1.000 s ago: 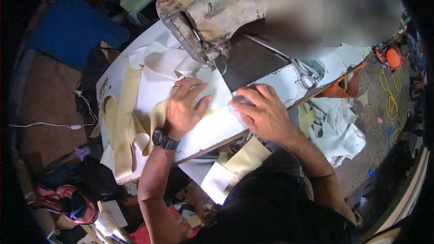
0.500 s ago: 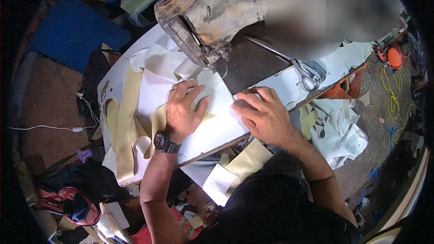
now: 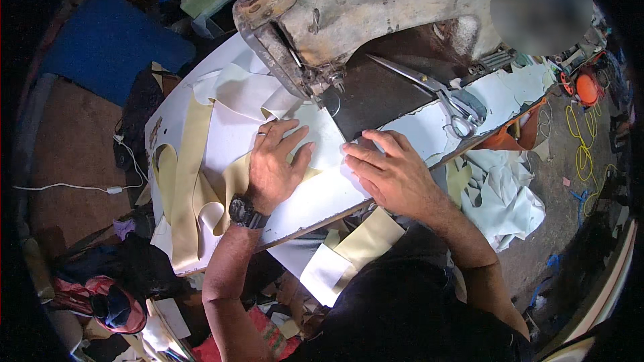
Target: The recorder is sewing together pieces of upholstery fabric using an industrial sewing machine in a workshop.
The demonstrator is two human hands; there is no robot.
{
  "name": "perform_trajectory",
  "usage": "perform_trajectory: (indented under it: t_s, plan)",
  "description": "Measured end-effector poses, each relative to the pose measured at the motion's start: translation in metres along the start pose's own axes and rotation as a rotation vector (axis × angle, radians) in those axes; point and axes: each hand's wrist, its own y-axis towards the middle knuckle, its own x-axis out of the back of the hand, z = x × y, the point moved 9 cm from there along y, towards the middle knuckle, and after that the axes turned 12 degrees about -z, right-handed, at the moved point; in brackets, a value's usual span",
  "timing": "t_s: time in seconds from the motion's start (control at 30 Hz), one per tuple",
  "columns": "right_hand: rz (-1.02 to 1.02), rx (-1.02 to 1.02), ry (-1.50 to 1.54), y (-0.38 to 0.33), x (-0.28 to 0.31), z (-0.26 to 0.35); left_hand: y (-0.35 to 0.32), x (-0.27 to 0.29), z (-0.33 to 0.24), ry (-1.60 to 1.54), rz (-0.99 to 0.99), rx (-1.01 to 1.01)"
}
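Note:
My left hand (image 3: 276, 164) lies palm down, fingers spread, on a white sheet of material (image 3: 320, 135) in front of the sewing machine (image 3: 376, 7). The sheet's far end runs under the machine's needle area (image 3: 322, 97). At the sheet's right edge, the thumb and fingertips of my right hand (image 3: 389, 171) come together on its corner. My right thumb is partly hidden. Long cream strips with white backs (image 3: 191, 188) lie loosely folded left of my left hand. Metal scissors (image 3: 439, 97) rest on the machine bed, right of the needle.
The white tabletop (image 3: 302, 208) has a worn front edge. Below it hangs a cream and white piece (image 3: 365, 241) near my lap. Crumpled white material (image 3: 503, 194) lies on the right, beside yellow cord (image 3: 585, 154). A blue panel (image 3: 111, 47) and a white cable (image 3: 74, 188) are on the left.
My right hand's fingers have straightened and spread a little at the sheet's edge. My left hand stays flat in almost the same place. The view has shifted slightly.

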Motion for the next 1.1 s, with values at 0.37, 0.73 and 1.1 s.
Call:
perform_trajectory:
  t_s: [0.37, 0.73, 1.1]
  plan:
    - [0.005, -0.021, 0.037, -0.0009, 0.0077, -0.004, 0.0035, -0.0023, -0.0078, -0.007, -0.017, -0.002]
    - [0.037, -0.004, -0.018, 0.003, 0.0039, -0.0059, 0.0035, -0.0048, -0.0063, 0.012, -0.02, -0.011]
    - [0.036, -0.027, -0.014, 0.0047, 0.0057, -0.0088, 0.0041, -0.005, -0.0056, 0.016, -0.018, 0.007]
